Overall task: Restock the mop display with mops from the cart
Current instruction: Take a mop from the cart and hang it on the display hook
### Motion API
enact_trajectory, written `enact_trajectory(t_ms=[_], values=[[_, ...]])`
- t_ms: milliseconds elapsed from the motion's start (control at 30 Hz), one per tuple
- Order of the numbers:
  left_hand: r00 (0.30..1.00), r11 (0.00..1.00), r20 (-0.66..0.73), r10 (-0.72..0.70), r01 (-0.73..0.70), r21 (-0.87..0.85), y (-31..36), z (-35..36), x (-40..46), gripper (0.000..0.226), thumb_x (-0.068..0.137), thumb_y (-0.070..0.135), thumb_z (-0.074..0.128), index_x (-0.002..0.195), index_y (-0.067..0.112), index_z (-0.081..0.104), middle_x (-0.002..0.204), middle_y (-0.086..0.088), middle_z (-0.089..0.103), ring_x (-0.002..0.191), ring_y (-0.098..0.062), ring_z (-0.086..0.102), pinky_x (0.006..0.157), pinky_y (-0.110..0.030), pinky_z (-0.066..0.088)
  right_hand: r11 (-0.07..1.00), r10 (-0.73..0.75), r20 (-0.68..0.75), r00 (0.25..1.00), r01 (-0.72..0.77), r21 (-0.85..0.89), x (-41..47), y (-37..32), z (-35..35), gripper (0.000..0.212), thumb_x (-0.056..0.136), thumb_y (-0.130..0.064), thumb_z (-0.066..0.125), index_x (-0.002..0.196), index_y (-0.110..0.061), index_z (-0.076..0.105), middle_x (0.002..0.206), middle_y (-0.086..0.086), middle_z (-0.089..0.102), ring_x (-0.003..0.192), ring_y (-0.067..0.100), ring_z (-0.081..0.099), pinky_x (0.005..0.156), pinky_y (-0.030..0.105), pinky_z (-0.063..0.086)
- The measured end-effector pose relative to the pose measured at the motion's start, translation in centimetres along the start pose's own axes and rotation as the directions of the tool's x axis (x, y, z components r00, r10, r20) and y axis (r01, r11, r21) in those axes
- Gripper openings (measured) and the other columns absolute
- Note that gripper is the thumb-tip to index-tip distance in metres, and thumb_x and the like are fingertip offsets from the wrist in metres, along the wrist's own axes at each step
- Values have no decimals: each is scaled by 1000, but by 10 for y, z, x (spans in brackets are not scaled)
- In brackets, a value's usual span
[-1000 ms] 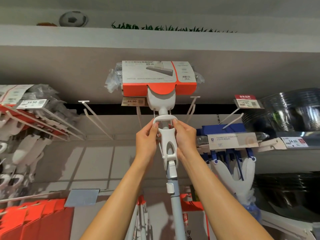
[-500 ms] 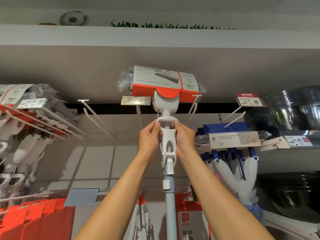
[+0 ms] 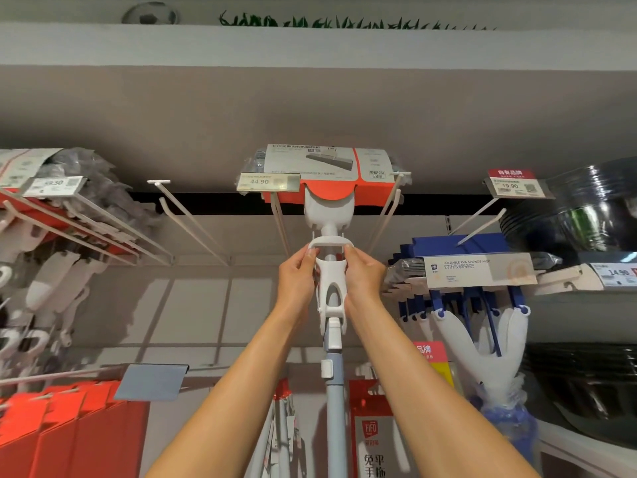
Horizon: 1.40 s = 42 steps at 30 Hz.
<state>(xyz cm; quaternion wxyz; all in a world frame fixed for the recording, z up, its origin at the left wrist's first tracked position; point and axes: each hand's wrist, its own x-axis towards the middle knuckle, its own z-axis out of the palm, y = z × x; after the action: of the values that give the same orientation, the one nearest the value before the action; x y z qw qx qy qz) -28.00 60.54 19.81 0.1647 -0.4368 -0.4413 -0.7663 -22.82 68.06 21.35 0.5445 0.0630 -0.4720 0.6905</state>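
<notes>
I have one mop [image 3: 330,243] raised overhead, and I judge this hang about half made. Its boxed head, in the orange-and-grey sleeve [image 3: 325,174], sits up between the white display hooks [image 3: 279,220] at the centre of the rack, just behind the 44.90 price tag [image 3: 268,182]. My left hand [image 3: 297,283] and right hand [image 3: 362,279] flank the white neck bracket just below the head, fingertips curled in and pinching the sides of its oval loop, thumbs toward the middle. The pale blue pole hangs straight down between my forearms.

What is left, as I read it: seat the head fully on the hooks, let go, and go back for more stock. To the left, two long hooks [image 3: 188,215] stand bare (room for more there, I think); further left and to the right the blue sponge mops [image 3: 468,270] already hang.

What I can't make out: whether the mop's weight rests on the hooks or only in my hands, since the sleeve covers the contact. The cart lies outside the view, so the remaining count is unknown. The pole's lower end runs off the bottom edge.
</notes>
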Motion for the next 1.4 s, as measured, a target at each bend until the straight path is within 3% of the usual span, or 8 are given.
enact_trajectory(t_ms=[300,567,700,833,967,1167,1300,1400], values=[[989,995,-106,-99,98,-15,-22,-1,5,34,108,18,43,101,-12,58,87,-13,55,78,-27,47,72,-41,42,997,-51,-10,999,51,-52,16,35,3,34,97,-12,61,67,-22,72,62,-5,68,61,13,59,60,28,50],[948,960,-157,-277,266,-89,-43,-12,24,28,105,9,44,78,8,51,66,-7,54,51,-14,51,46,-23,43,999,-31,-72,997,30,-12,30,69,17,34,96,-7,61,65,-16,70,67,2,62,68,17,53,63,32,47],[942,952,-153,-298,281,-120,-45,-15,32,32,100,-3,37,83,9,61,68,-5,63,59,-17,58,58,-27,47,1000,6,-112,994,-4,19,32,82,25,33,96,-6,63,65,-15,68,65,1,59,65,16,52,60,30,48],[926,931,-94,-365,362,-47,-48,-24,29,32,104,5,37,83,11,61,60,-1,63,38,-5,54,38,-14,38,1000,6,-103,995,-6,-4,35,84,22,28,96,-7,63,69,-14,69,72,5,65,72,19,57,68,36,52],[895,895,-36,-444,442,-57,-54,-26,19,30,109,23,37,101,9,63,90,-11,67,68,-19,62,61,-28,50,1000,27,-60,998,-26,8,35,88,17,22,98,-8,62,77,-12,71,70,3,67,62,15,62,57,26,55],[829,813,44,-557,555,-178,-53,-24,0,53,109,45,31,93,10,68,67,-6,67,57,-19,64,56,-27,53,992,7,20,1000,-5,-123,26,88,7,26,103,-16,54,86,-10,72,68,-3,69,61,11,63,57,24,52],[837,831,-1,-547,543,-121,-60,-18,-15,53,107,48,31,103,12,69,88,-10,72,77,-25,68,81,-39,55,986,59,90,994,-44,-158,7,93,-10,33,105,-27,49,81,-17,69,72,-3,72,65,10,68,63,28,55],[873,874,-59,-485,486,3,-71,-16,-29,52,106,46,30,103,13,70,103,-17,74,93,-31,69,94,-47,54,985,127,105,986,-113,-127,-10,99,-29,26,106,-31,48,91,-19,66,81,-8,71,68,1,70,63,20,57]])
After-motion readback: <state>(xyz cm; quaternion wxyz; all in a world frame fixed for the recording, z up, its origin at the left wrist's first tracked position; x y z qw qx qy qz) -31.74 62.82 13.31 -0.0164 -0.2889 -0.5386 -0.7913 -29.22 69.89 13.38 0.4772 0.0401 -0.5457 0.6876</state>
